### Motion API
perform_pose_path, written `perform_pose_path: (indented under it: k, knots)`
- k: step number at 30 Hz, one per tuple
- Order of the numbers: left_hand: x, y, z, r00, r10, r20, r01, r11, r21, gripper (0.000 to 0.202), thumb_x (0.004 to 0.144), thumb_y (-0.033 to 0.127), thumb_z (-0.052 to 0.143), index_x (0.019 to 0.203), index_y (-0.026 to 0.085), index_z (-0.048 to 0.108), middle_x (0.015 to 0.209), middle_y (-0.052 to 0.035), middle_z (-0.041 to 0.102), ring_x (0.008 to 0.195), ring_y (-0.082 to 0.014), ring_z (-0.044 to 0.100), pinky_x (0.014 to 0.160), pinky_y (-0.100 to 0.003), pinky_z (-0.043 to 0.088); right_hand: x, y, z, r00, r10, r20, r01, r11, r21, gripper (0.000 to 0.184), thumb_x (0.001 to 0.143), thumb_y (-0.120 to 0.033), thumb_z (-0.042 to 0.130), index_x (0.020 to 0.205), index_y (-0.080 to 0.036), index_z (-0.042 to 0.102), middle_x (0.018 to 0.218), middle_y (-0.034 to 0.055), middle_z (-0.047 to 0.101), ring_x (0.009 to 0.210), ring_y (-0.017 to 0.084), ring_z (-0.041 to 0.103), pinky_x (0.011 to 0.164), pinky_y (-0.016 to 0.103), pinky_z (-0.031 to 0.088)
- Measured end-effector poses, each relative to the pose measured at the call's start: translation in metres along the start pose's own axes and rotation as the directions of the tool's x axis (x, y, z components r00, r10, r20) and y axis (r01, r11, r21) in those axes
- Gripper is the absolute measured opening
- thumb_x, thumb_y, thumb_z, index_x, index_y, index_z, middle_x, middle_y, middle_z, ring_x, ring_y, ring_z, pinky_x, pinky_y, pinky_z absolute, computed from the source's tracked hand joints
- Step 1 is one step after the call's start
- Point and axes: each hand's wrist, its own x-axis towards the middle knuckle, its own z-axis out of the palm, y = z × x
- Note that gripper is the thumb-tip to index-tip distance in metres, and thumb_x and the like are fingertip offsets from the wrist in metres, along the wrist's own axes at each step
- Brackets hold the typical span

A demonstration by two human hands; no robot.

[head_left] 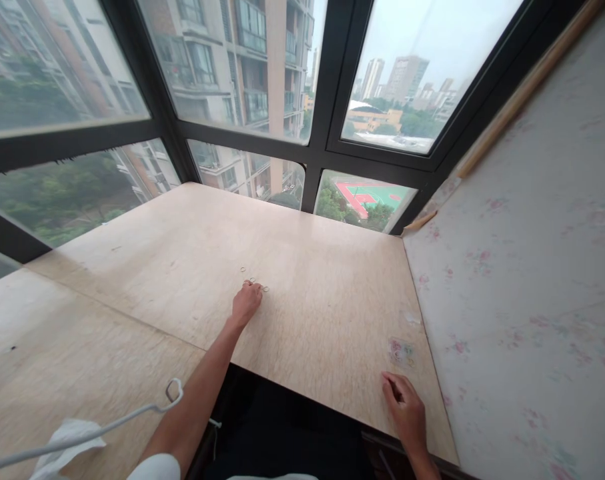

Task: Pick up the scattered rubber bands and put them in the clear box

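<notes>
My left hand [245, 302] is stretched far out over the plywood board [307, 313], fingers curled down on a small cluster of thin metal rings [255, 281]. Whether a ring is pinched in the fingers I cannot make out. One ring [243, 269] lies a little farther away, another [265, 289] just right of the fingertips. My right hand [406, 407] rests near the board's front right edge with fingers loosely curled, nothing visible in it. A small flowered sticker patch [401, 351] lies just beyond it.
A white wire hanger hook [172, 393] and crumpled white cloth [65, 443] lie at the lower left. Dark-framed windows [327, 100] ring the far side. A flowered wallpaper wall [532, 280] bounds the right. A dark gap [282, 433] opens below the board's near edge.
</notes>
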Motion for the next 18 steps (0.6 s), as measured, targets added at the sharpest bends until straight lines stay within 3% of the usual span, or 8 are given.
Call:
perform_pose_path:
  k: [5, 10, 18]
  knots:
    - [0.009, 0.006, -0.004, 0.995, 0.066, 0.068, -0.075, 0.989, 0.125, 0.03, 0.092, 0.029, 0.039, 0.086, 0.016, 0.065, 0.101, -0.0121, 0.058, 0.084, -0.0225, 0.061, 0.07, -0.03, 0.042, 0.001, 0.0, 0.001, 1.0, 0.004, 0.008, -0.004, 1.0, -0.006, 0.031, 0.088, -0.043, 0.049, 0.087, -0.019, 0.068, 0.086, 0.0099, 0.067, 0.076, 0.022, 0.063, 0.066, 0.032, 0.051]
    - [0.015, 0.001, -0.013, 0.987, 0.092, 0.135, -0.117, 0.975, 0.19, 0.023, 0.088, 0.026, 0.044, 0.081, 0.014, 0.062, 0.093, -0.0133, 0.062, 0.084, -0.0247, 0.061, 0.069, -0.031, 0.041, 0.001, -0.001, 0.001, 1.0, 0.025, 0.018, -0.025, 1.0, -0.007, 0.029, 0.089, -0.041, 0.048, 0.088, -0.019, 0.067, 0.087, 0.0096, 0.067, 0.078, 0.022, 0.062, 0.068, 0.033, 0.05]
    - [0.01, 0.005, -0.025, 0.979, -0.001, 0.203, -0.031, 0.987, 0.158, 0.009, 0.068, 0.022, 0.058, 0.062, 0.016, 0.056, 0.076, -0.0089, 0.064, 0.075, -0.0225, 0.059, 0.062, -0.027, 0.038, 0.003, -0.005, 0.001, 0.999, 0.039, 0.014, -0.039, 0.999, 0.01, 0.03, 0.089, -0.039, 0.046, 0.088, -0.018, 0.068, 0.086, 0.0091, 0.067, 0.076, 0.021, 0.061, 0.068, 0.032, 0.049]
